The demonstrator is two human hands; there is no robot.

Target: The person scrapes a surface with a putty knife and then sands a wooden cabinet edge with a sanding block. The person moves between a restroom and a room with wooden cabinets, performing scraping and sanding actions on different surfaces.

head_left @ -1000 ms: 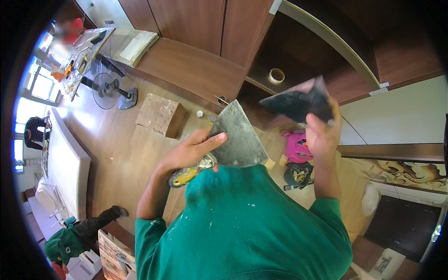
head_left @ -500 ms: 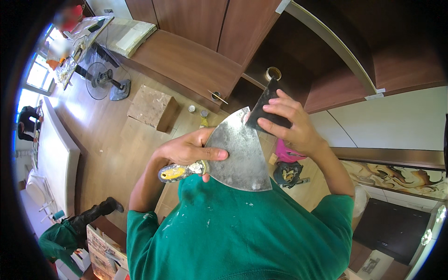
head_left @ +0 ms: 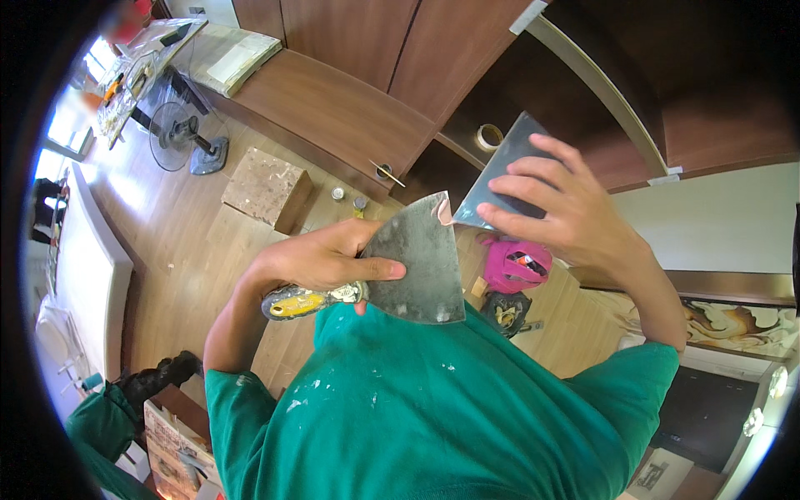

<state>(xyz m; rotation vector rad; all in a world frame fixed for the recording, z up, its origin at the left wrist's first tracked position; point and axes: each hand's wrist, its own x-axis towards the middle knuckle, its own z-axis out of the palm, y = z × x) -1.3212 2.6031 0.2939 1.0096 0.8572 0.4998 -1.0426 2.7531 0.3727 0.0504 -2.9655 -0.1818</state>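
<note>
My left hand (head_left: 321, 257) is closed round a wide putty knife (head_left: 417, 275), its thumb pressed on the grey metal blade. The black and yellow handle sticks out below the palm. At the blade's upper corner sits a small smear of pinkish putty (head_left: 442, 214). A thin, dark, flat spreader (head_left: 504, 171) is pinched in my right hand (head_left: 583, 204), with the fingers laid across its face. Its lower corner is right beside the putty; whether it touches I cannot tell. My right thumb is hidden behind the spreader.
A roll of tape (head_left: 489, 137) lies on the open brown shelving ahead. On the floor are a stained box (head_left: 265, 187), small cans (head_left: 337, 193), a pink helmet-like object (head_left: 517, 265) and a black bag (head_left: 506, 312). A fan (head_left: 179, 133) stands left; a person (head_left: 104, 421) is lower left.
The spreader has moved right and up and tilted, its face now catching light. Pink putty shows more plainly on the knife's corner. The knife has shifted slightly left.
</note>
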